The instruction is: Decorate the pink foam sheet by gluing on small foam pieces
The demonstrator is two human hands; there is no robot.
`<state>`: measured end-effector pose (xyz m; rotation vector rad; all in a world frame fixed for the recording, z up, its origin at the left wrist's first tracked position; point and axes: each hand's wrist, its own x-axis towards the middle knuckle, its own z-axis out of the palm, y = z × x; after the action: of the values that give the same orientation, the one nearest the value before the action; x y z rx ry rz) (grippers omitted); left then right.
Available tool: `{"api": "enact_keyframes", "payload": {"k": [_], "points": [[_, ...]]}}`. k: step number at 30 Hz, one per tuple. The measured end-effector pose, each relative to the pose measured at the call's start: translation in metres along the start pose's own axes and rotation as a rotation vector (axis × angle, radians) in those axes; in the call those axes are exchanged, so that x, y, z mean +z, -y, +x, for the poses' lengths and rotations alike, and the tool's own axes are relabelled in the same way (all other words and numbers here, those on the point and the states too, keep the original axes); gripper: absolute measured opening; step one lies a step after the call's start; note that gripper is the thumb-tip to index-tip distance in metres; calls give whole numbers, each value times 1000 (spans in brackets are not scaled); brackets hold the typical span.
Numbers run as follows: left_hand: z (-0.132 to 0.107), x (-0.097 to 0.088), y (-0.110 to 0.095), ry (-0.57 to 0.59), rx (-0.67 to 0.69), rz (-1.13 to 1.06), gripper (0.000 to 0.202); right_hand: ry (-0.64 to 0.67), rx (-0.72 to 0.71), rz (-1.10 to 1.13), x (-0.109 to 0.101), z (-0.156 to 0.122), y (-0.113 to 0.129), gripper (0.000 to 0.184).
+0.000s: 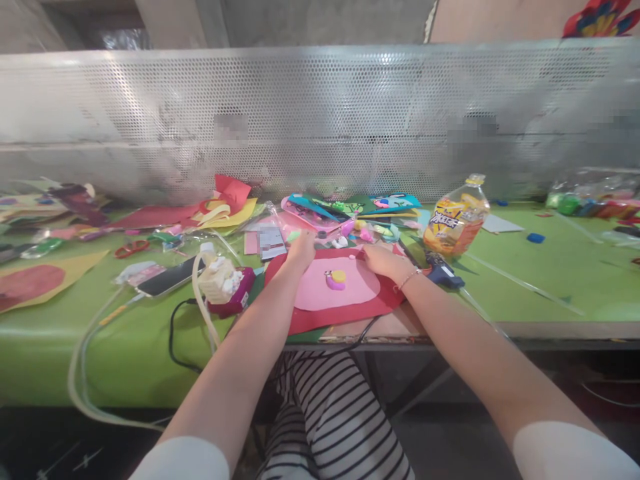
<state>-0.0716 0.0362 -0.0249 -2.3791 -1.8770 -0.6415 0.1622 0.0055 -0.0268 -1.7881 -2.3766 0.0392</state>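
Note:
A pink paper sheet (310, 287) lies on a larger red sheet (285, 320) in front of me. On the pink sheet sits a small clay snail (336, 280) with a yellow shell and a purple body. My left hand (303, 248) is at the upper left edge of the sheets, fingers curled; a light green clay piece (294, 235) shows beside them, whether gripped I cannot tell. At the upper right edge my right hand (379, 259) has its fingers bent, their tips partly hidden. Near them is a small pink clay bit (353, 257).
A glue gun (443, 272) and a bottle with an orange label (457, 220) stand to the right. Left are a power strip (225, 290) with cables, a phone (170, 277) and red scissors (132, 249). Craft materials lie behind, before a perforated metal panel (300, 120).

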Motion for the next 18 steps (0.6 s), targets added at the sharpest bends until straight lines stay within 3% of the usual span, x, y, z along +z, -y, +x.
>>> {"api": "enact_keyframes", "payload": {"k": [4,10,18], "points": [[-2,1,1,-92,-32,105,46,-11,9,17,-1,-1,1,20],[-1,2,4,72,-96,141,42,15,21,-27,-2,-1,3,23],[-5,-9,-3,70,-191,146,42,35,19,-39,-4,-2,3,23]]}}
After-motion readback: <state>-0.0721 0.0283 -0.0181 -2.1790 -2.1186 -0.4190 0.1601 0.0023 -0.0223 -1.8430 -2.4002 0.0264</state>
